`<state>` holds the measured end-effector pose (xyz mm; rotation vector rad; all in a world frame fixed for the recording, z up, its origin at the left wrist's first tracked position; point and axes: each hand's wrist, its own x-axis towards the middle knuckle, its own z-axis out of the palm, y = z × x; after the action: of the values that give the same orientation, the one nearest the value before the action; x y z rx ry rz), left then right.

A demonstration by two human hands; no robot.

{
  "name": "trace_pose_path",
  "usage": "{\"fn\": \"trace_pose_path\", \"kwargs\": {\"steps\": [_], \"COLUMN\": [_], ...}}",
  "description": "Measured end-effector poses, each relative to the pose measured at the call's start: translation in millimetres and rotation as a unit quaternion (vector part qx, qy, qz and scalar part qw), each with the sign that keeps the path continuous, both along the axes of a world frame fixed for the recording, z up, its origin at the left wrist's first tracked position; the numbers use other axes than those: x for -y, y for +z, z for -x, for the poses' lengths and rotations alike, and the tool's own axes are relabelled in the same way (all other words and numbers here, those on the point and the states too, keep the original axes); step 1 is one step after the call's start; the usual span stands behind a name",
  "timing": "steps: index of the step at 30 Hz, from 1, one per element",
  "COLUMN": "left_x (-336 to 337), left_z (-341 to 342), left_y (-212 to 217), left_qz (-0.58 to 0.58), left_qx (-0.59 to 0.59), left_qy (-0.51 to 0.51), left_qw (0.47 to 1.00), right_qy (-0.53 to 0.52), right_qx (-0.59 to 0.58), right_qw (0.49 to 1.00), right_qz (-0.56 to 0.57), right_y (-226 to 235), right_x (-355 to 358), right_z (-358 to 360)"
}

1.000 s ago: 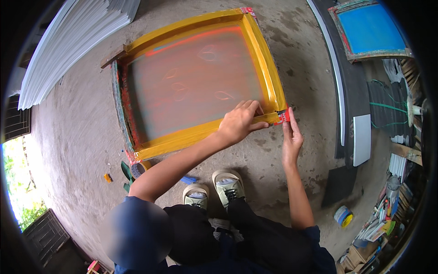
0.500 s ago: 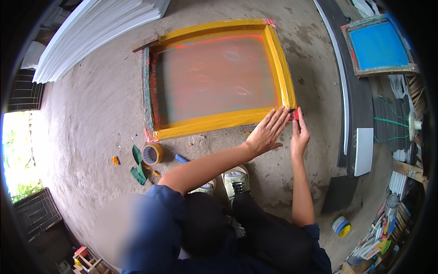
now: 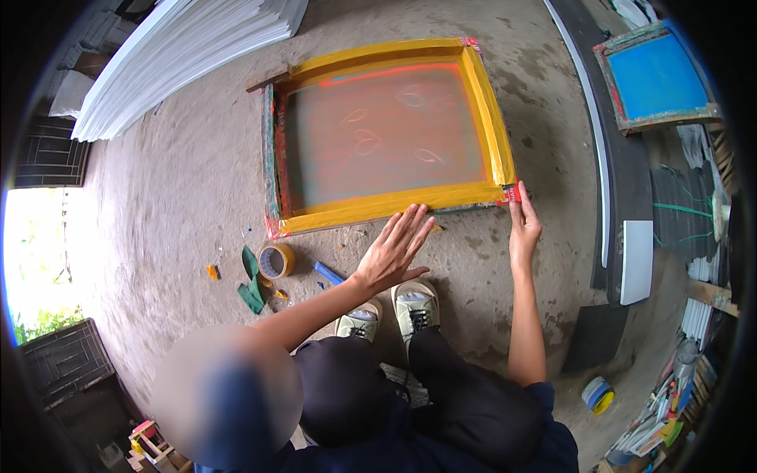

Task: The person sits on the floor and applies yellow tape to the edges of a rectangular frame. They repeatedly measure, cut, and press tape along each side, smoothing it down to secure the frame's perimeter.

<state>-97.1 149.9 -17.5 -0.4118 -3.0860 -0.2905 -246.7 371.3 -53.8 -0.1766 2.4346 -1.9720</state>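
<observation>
A screen printing frame (image 3: 393, 195) lies on the floor in front of me, with yellow tape along its far, right and near sides. Several leaf-shaped outlines show on its greyish mesh (image 3: 331, 158). My left hand (image 3: 390, 252) is open and flat, fingers stretched, its fingertips at the taped near side. At the near right corner, beside a red patch, my right hand (image 3: 525, 232) pinches the frame between thumb and fingers. Left of my feet lie a roll of yellow tape (image 3: 287, 260), a blue cutter-like tool (image 3: 328, 273) and a dark green scrap (image 3: 251, 296).
A stack of white sheets (image 3: 185, 59) stands at the far left. Another frame with a blue mesh (image 3: 654, 79) rests at the far right, near long dark boards (image 3: 623, 181). A small tub (image 3: 598, 396) sits at the near right, by a cluttered rack (image 3: 658, 410).
My left hand has moved left from the near right corner along the near side of the frame. My right hand stays at that corner. The whole view has shifted slightly.
</observation>
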Motion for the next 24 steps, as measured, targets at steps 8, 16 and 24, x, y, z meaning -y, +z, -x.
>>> {"fn": "trace_pose_path", "kwargs": {"steps": [8, 16, 24], "left_x": [9, -6, 25], "left_z": [19, 19, 78], "left_y": [-14, -26, 3], "left_qz": [0.096, 0.147, -0.122], "left_qx": [-0.076, -0.091, -0.019], "left_qy": [-0.069, -0.316, -0.071], "left_qw": [0.990, 0.933, 0.990], "right_qy": [-0.015, -0.002, -0.003], "right_qx": [0.006, 0.001, 0.027], "right_qw": [1.000, 1.000, 1.000], "right_qz": [-0.023, 0.015, -0.015], "right_y": [5, 4, 10], "right_x": [5, 4, 3], "right_z": [-1, -1, -2]}}
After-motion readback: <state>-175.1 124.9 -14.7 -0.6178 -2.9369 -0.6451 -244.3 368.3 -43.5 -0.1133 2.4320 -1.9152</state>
